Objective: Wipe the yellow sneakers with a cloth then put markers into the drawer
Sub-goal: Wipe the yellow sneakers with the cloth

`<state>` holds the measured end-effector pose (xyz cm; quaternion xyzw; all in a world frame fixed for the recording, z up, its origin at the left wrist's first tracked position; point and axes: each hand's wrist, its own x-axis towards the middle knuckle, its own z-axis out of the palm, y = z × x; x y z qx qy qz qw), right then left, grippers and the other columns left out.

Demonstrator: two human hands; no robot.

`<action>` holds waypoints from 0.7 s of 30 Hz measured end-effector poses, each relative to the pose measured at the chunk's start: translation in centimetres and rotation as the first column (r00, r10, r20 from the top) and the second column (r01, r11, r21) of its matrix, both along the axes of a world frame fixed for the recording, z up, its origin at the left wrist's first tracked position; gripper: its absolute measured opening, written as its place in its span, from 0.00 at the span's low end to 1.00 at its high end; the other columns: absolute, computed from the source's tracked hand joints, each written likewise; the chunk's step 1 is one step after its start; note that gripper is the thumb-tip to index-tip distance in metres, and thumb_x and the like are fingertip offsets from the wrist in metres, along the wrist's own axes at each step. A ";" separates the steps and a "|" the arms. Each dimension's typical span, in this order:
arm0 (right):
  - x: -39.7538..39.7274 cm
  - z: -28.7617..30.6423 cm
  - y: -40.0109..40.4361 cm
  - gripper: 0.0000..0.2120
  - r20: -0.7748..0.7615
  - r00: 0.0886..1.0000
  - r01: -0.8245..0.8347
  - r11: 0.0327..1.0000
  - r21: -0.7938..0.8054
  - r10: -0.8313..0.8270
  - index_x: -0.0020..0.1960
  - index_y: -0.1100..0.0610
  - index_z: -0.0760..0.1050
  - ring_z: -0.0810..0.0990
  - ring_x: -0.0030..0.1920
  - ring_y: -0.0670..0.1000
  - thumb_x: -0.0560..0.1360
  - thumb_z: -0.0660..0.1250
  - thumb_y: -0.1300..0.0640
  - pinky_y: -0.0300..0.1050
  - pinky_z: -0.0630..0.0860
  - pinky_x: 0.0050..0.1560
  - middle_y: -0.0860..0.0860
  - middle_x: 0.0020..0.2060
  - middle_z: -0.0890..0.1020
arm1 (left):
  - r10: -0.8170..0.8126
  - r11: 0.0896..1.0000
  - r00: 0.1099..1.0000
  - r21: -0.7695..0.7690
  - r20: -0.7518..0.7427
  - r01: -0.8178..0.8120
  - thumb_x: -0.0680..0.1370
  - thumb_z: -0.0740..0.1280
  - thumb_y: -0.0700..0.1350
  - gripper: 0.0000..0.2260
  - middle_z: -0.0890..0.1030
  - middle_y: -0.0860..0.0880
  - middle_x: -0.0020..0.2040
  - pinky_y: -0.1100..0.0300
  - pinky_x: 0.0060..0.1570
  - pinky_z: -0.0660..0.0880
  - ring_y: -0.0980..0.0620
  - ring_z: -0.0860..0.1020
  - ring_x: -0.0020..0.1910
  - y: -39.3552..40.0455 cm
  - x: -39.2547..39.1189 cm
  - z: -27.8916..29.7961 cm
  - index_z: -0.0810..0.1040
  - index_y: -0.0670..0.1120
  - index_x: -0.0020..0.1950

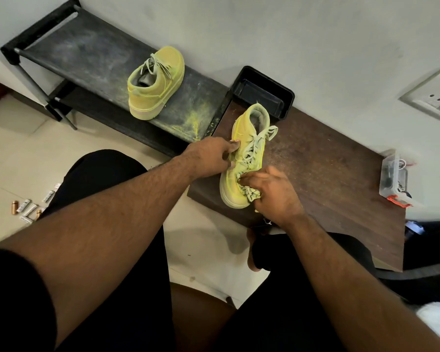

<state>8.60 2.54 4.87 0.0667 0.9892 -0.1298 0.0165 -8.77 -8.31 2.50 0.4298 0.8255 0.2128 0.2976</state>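
Pale floor tiles [15,158] lie under my view, with small white-labelled tubes and copper-coloured cylinders [27,207] scattered at the left. Nearer, on the dark brown wooden counter [328,174], my right hand [274,194] has its fingers clenched round a crumpled yellow-stained cloth [249,193], pressing it against the toe of a yellow lace-up sneaker [247,148]. My left hand [208,154] grips that sneaker's side, thumb at the laces. At the counter's right edge sits a clear plastic box [391,176]. Beyond the sneaker stands an empty-looking black plastic tray [264,90]. Farther left, the second yellow sneaker [155,82] rests on a dusty black fabric shoe rack [87,54] beside the white wall [290,34].
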 end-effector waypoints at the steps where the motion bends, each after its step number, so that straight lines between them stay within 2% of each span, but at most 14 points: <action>1: -0.1 -0.1 -0.3 0.25 0.001 0.999 -0.047 0.999 0.002 0.047 0.53 0.54 0.83 0.78 0.45 0.56 0.58 0.61 0.65 0.50 0.77 0.45 0.46 0.51 0.84 | 0.007 1.000 1.000 0.014 0.004 -0.007 0.77 0.67 0.52 0.26 0.70 0.56 0.72 0.50 0.65 0.71 0.52 0.72 0.67 0.1 0.0 0.0 0.63 0.57 0.74; 3: -0.2 -0.2 -0.5 0.25 0.005 0.995 -0.095 0.995 0.016 0.095 0.53 0.54 0.83 0.78 0.45 0.56 0.59 0.63 0.65 0.51 0.76 0.46 0.46 0.51 0.84 | 0.011 1.000 1.000 0.022 -0.008 -0.011 0.78 0.64 0.54 0.24 0.72 0.55 0.70 0.50 0.65 0.71 0.51 0.72 0.67 0.2 0.0 0.0 0.65 0.57 0.73; 6: -0.3 -0.2 0.3 0.24 -0.027 1.000 -0.015 0.999 0.034 0.016 0.52 0.54 0.83 0.76 0.44 0.55 0.59 0.66 0.67 0.52 0.77 0.44 0.46 0.51 0.84 | 0.031 0.999 1.000 0.031 0.003 -0.031 0.79 0.62 0.54 0.21 0.73 0.54 0.70 0.49 0.65 0.71 0.51 0.72 0.67 0.3 0.0 -0.1 0.67 0.57 0.73; 11: -0.4 -0.2 -0.9 0.25 0.015 0.993 -0.114 0.993 -0.028 0.115 0.54 0.52 0.82 0.77 0.46 0.53 0.59 0.62 0.64 0.48 0.74 0.47 0.44 0.52 0.84 | 0.040 0.997 0.999 0.065 -0.019 -0.038 0.79 0.61 0.55 0.21 0.73 0.53 0.70 0.49 0.64 0.71 0.51 0.72 0.67 0.5 0.2 0.1 0.69 0.54 0.72; 13: -0.1 -0.6 0.0 0.26 0.025 1.000 0.007 0.999 -0.054 -0.006 0.55 0.51 0.82 0.76 0.49 0.53 0.60 0.63 0.66 0.50 0.75 0.51 0.43 0.53 0.83 | 0.065 0.993 0.998 0.100 0.005 -0.065 0.80 0.62 0.53 0.20 0.75 0.51 0.68 0.50 0.65 0.71 0.50 0.73 0.66 0.3 0.3 -0.2 0.70 0.52 0.71; 15: 0.5 -0.4 0.9 0.27 0.048 0.976 0.216 0.970 -0.114 -0.212 0.55 0.50 0.82 0.76 0.53 0.53 0.60 0.62 0.68 0.50 0.74 0.55 0.44 0.55 0.83 | 0.080 0.987 0.996 0.134 0.034 -0.084 0.80 0.62 0.52 0.20 0.76 0.48 0.67 0.50 0.65 0.71 0.49 0.74 0.65 0.3 0.4 -0.5 0.70 0.50 0.71; 16: 0.7 -0.1 0.9 0.27 0.053 0.965 0.261 0.952 -0.160 -0.256 0.54 0.51 0.82 0.77 0.55 0.53 0.60 0.61 0.69 0.49 0.73 0.57 0.44 0.55 0.83 | 0.080 0.987 0.996 0.135 0.038 -0.084 0.79 0.63 0.52 0.21 0.76 0.47 0.66 0.50 0.64 0.72 0.48 0.74 0.64 0.4 0.6 -0.4 0.69 0.49 0.72; 18: 1.2 0.5 0.0 0.27 0.060 0.982 0.189 0.958 -0.215 -0.181 0.54 0.52 0.83 0.78 0.55 0.53 0.59 0.60 0.67 0.47 0.73 0.57 0.46 0.54 0.83 | 0.074 0.990 0.997 0.117 0.028 -0.076 0.77 0.65 0.57 0.26 0.78 0.46 0.64 0.50 0.61 0.74 0.48 0.76 0.62 0.4 0.9 -0.3 0.68 0.49 0.73; 20: 2.0 0.5 -0.2 0.27 0.066 0.993 0.107 0.970 -0.219 -0.095 0.54 0.53 0.83 0.78 0.53 0.53 0.58 0.61 0.67 0.46 0.74 0.57 0.46 0.54 0.84 | 0.065 0.993 0.997 0.101 -0.033 -0.061 0.75 0.66 0.61 0.31 0.80 0.45 0.62 0.50 0.57 0.75 0.46 0.77 0.60 0.5 1.3 -0.1 0.67 0.49 0.74; 21: 2.1 0.4 0.4 0.27 0.080 0.988 0.148 0.967 -0.206 -0.134 0.55 0.52 0.82 0.78 0.53 0.52 0.59 0.62 0.67 0.45 0.74 0.57 0.45 0.55 0.83 | 0.066 0.994 0.995 0.097 -0.069 -0.059 0.74 0.67 0.62 0.32 0.80 0.45 0.62 0.49 0.57 0.75 0.46 0.77 0.60 0.5 1.5 0.0 0.66 0.49 0.74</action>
